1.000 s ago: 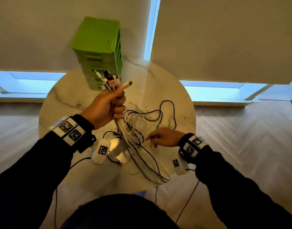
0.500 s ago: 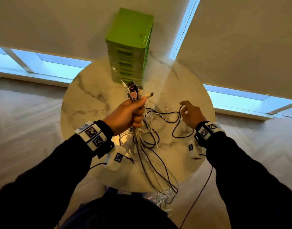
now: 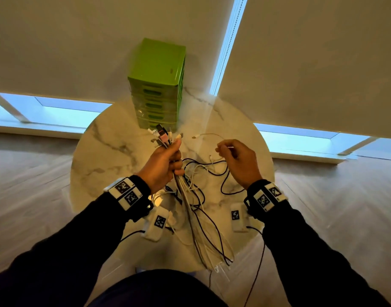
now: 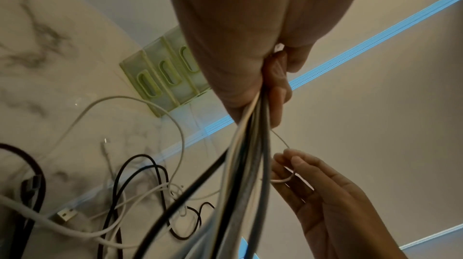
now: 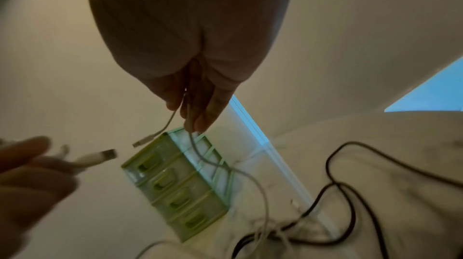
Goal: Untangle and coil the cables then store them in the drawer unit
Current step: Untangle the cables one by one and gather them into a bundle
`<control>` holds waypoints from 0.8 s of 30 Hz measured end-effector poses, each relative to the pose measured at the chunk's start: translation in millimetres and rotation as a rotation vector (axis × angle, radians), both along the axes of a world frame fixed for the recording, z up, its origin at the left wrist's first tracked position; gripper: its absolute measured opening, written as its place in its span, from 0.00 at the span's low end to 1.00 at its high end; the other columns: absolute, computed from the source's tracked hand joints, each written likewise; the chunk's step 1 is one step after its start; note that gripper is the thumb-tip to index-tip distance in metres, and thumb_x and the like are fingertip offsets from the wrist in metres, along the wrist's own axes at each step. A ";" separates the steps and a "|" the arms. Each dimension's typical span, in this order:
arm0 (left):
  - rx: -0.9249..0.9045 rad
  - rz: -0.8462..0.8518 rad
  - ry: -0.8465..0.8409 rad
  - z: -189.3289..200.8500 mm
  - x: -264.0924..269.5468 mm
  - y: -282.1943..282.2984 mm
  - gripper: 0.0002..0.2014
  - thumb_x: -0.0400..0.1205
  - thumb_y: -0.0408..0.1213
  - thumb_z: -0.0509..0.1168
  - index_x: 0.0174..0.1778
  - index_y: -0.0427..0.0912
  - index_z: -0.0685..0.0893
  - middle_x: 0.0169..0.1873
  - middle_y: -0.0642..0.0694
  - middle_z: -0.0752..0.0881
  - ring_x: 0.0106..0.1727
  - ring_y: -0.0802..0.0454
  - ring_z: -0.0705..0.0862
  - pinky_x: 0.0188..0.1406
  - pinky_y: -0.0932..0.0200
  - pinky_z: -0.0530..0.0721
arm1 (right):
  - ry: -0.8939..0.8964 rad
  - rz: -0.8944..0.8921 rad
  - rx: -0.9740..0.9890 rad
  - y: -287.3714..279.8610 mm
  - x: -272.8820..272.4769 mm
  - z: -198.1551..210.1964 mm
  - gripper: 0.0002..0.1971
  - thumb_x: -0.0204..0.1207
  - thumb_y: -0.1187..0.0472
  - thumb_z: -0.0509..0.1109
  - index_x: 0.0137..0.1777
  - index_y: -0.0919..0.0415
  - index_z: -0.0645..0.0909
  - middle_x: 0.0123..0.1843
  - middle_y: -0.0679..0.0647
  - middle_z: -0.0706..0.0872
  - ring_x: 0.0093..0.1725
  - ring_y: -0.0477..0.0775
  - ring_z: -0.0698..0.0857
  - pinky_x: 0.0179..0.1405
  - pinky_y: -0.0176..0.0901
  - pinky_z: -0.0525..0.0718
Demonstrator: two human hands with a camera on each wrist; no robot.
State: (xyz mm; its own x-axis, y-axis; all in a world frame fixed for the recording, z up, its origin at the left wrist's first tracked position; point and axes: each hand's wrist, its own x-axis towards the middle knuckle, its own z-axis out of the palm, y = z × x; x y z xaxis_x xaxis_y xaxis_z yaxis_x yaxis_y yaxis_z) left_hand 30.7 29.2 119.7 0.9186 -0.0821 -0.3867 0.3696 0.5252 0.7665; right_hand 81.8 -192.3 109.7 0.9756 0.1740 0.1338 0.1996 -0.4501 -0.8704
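Observation:
My left hand (image 3: pixel 165 161) grips a bundle of black and white cables (image 3: pixel 190 202) held above the round marble table (image 3: pixel 106 156), with the plug ends (image 3: pixel 162 136) sticking up out of the fist. The loose lengths hang down past the table's near edge. To its right, my right hand (image 3: pixel 235 159) pinches a thin white cable (image 3: pixel 209 135) whose small plug points left toward the bundle. The wrist views show the same bundle of cables (image 4: pixel 245 154) and the pinched thin white cable (image 5: pixel 192 144). A green drawer unit (image 3: pixel 158 85) stands at the table's far edge, its drawers closed.
More black and white cable loops (image 3: pixel 212 171) lie tangled on the marble between my hands. Closed blinds hang behind the table, with bright window strips low on both sides. Wooden floor surrounds the table. Wires trail from my wrist bands.
My right hand rose from the cable pile, moved right and back, and now pinches a thin white cable lifted off the table. My left hand keeps its grip on the bundle.

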 end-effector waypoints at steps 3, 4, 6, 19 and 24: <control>0.032 0.018 -0.015 -1.8 1.2 -2.4 0.11 0.88 0.44 0.63 0.40 0.52 0.71 0.27 0.54 0.59 0.25 0.57 0.58 0.28 0.60 0.61 | 0.016 0.057 0.121 18.3 -26.9 -6.8 0.07 0.85 0.66 0.68 0.56 0.56 0.85 0.49 0.54 0.92 0.48 0.50 0.92 0.54 0.53 0.91; 0.054 0.018 -0.022 -2.0 1.7 -3.3 0.10 0.87 0.44 0.64 0.41 0.52 0.72 0.27 0.53 0.59 0.25 0.57 0.58 0.28 0.60 0.61 | 0.018 0.081 0.146 23.4 -34.2 -6.8 0.07 0.85 0.66 0.68 0.57 0.57 0.85 0.48 0.54 0.92 0.47 0.50 0.92 0.53 0.53 0.91; 0.088 0.024 -0.023 -2.4 2.1 -5.8 0.09 0.86 0.47 0.66 0.46 0.49 0.73 0.28 0.52 0.60 0.26 0.56 0.59 0.28 0.60 0.62 | 0.037 0.138 0.190 31.6 -47.2 -3.6 0.06 0.86 0.67 0.67 0.56 0.61 0.85 0.47 0.56 0.92 0.47 0.51 0.92 0.53 0.52 0.90; 0.200 -0.016 0.029 -9.5 3.5 0.7 0.08 0.87 0.38 0.67 0.45 0.44 0.76 0.27 0.49 0.70 0.23 0.56 0.64 0.20 0.63 0.64 | -0.089 0.369 -0.066 45.6 -67.1 -0.9 0.12 0.84 0.66 0.70 0.65 0.57 0.81 0.57 0.48 0.90 0.58 0.40 0.88 0.59 0.37 0.84; 0.279 -0.031 -0.083 -10.8 0.9 2.8 0.12 0.88 0.38 0.65 0.38 0.40 0.79 0.28 0.43 0.67 0.22 0.55 0.63 0.21 0.62 0.65 | 0.138 0.355 -0.056 59.6 -67.0 7.9 0.10 0.86 0.51 0.66 0.62 0.54 0.77 0.40 0.54 0.89 0.38 0.50 0.87 0.44 0.49 0.86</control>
State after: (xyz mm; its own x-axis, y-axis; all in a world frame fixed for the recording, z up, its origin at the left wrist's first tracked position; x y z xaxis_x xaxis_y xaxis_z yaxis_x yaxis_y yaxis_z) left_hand 31.6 32.0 108.9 0.9467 -0.0117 -0.3220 0.3123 0.2798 0.9079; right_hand 14.8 -132.6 117.6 0.8615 0.5076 -0.0140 0.2343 -0.4218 -0.8759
